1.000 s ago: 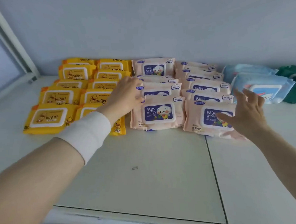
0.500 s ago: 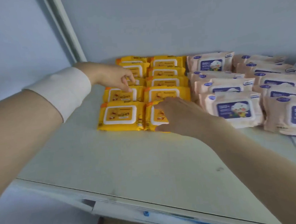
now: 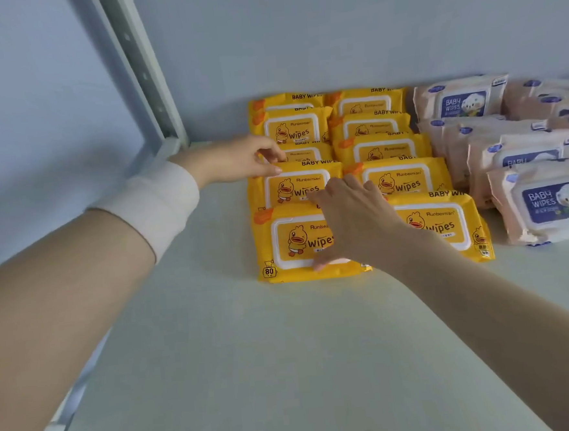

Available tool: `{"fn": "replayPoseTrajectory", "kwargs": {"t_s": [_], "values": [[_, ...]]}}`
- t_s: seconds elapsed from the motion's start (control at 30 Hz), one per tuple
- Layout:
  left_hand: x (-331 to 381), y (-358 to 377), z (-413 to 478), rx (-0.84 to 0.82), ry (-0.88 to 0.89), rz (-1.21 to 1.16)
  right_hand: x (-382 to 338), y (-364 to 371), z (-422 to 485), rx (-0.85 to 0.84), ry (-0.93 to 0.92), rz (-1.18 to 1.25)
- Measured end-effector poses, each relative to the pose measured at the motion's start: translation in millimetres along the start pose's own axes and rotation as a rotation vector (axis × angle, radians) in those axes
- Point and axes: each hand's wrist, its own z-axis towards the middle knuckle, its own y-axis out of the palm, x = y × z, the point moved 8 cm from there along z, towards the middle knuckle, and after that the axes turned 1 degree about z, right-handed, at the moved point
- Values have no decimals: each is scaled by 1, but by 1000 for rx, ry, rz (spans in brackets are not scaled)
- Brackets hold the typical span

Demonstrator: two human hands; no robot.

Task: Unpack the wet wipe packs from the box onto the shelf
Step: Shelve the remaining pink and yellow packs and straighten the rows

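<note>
Yellow packs [image 3: 405, 180] in two columns on shelf [image 3: 252, 352], pink packs [image 3: 545, 204] just beside, to their right. I see left hand [image 3: 235, 160] pinching the far left corner of the second pack [image 3: 284, 188]; right hand [image 3: 354, 220] lies flat, fingers [image 3: 355, 190] spread, on the front pack [image 3: 288, 245] of that column.

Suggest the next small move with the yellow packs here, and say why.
Probably a slight push back on the front-left yellow pack with the right hand, squaring it with the front-right yellow pack: that hand lies flat across it, and its front edge appears a little nearer. The left hand seems to pinch the third pack in that column, steadying the row.
</note>
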Motion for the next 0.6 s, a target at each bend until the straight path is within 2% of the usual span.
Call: {"fn": "replayPoseTrajectory", "kwargs": {"t_s": [0.17, 0.3, 0.37, 0.5, 0.6], "values": [[-6, 3, 13, -20, 13, -58, -8, -10, 7, 150, -59, -74], [-13, 2, 17, -26, -12, -216, 5, -13, 21, 268, 35, -14], [-14, 1, 20, -29, -25, -255, 7, -9, 29, 240, 36, 27], [-20, -2, 28, -36, -54, -381, 13, 4, 44, 8, 37, 89], [-36, -9, 39, 67, -115, -339, 11, 4, 48, -29, 30, 84]]}}
